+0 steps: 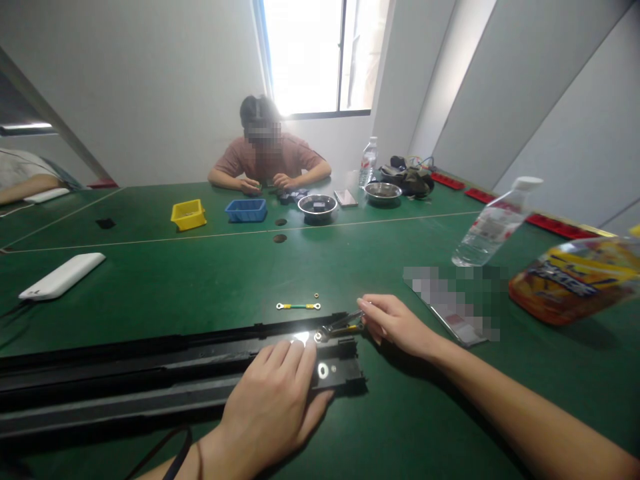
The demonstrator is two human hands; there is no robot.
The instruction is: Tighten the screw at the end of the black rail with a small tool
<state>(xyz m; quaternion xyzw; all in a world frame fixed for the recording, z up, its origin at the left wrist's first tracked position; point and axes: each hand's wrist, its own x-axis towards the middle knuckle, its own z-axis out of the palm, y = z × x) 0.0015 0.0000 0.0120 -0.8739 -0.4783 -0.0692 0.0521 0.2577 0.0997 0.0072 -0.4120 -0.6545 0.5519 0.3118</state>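
A long black channel-shaped rail (pixel 190 357) lies across the near left of the table, with its cut end to the right. My left hand (pixel 277 383) grips it near that end, fingers over the top and thumb along the near side. My right hand (pixel 393 320) is closed on the handle of a small metal wrench (pixel 337 325). The wrench's head sits at a bright round fastener (pixel 319 337) on the rail, beside my left fingertips. Part of a yellow-green wire shows under the handle. Behind the rail lie a green wire with ring terminals (pixel 299 307) and a small brass-coloured nut (pixel 317 295).
A phone-like slab (pixel 457 313), a tilted-looking water bottle (pixel 495 223) and an orange snack bag (pixel 575 283) are at the right. A white power bank (pixel 63 277) lies left. Farther back are yellow (pixel 189 217) and blue (pixel 246 211) bins, metal bowls and a seated person (pixel 270 157).
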